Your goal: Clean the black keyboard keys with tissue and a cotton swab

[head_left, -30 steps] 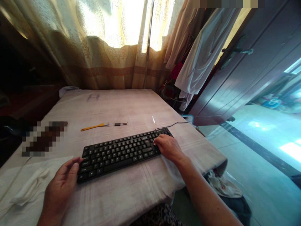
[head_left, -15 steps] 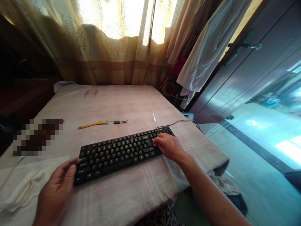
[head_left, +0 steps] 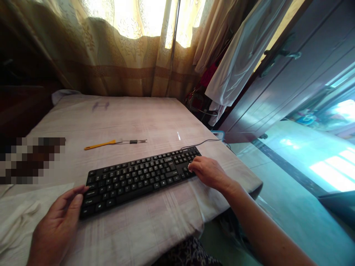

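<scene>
A black keyboard (head_left: 133, 181) lies slightly slanted on the cloth-covered table. My left hand (head_left: 57, 221) rests at its left end, fingertips and thumb closed on that edge. Over the number pad, my right hand (head_left: 212, 171) has its fingers pinched around a small white wad (head_left: 190, 168), which looks like cotton or tissue and is mostly hidden. The wad is down at the keys. Beyond the keyboard lies a thin tool with a yellow handle (head_left: 100, 145); beside it, in line, is a pair of tweezers (head_left: 138, 141) with a dark band.
A white cloth (head_left: 19, 221) is bunched at the near left, below a blurred-out dark object (head_left: 30, 160). The keyboard's cable (head_left: 205, 141) runs off the table's right edge. Curtains (head_left: 124, 70) hang behind; a door (head_left: 271, 74) stands at the right.
My right hand has moved right and a little nearer to me across the keyboard, with the white wad. My left hand keeps its place at the left end. The view has shifted slightly.
</scene>
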Available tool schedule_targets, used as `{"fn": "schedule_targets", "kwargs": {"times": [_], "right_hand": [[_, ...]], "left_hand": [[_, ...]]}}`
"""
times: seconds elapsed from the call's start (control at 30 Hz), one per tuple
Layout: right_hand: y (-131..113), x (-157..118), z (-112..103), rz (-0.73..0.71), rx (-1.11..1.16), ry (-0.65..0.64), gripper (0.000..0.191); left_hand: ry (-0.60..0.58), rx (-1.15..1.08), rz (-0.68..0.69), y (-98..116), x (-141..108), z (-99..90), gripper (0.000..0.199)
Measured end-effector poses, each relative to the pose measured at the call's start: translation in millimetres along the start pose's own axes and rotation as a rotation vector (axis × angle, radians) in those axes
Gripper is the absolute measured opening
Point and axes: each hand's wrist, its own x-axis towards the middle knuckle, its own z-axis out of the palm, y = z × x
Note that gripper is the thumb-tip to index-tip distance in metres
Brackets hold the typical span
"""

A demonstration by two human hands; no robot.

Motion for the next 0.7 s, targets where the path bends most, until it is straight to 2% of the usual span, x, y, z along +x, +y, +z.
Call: {"fn": "schedule_targets", "kwargs": {"times": [0.1,0.23,0.47,0.6,0.7], "right_hand": [[-1.5,1.1,-0.4,0.003,0.008,0.003,0.025],[-6.9,5.6,2.6,0.031,-0.002,0.050,0.024],[-11.1,1.3,-3.1,0.046,0.003,0.030,0.025],[-21.3,9.6,-8.5,0.020,0.036,0.111,0.026],[-29.9,21.1,-2.6,-0.018,0.054,0.135,0.026]], "left_hand": [[-0.061,-0.012,-0.102,15.8,1.2,-4.8,0.049],[-0.069,-0.015,-0.120,30.7,1.7,-7.0,0.050],[-0.064,-0.039,-0.134,36.7,1.6,-7.6,0.051],[-0.078,-0.043,-0.129,41.4,0.3,-8.5,0.050],[-0.077,-0.049,-0.096,37.6,0.9,-7.4,0.049]]}}
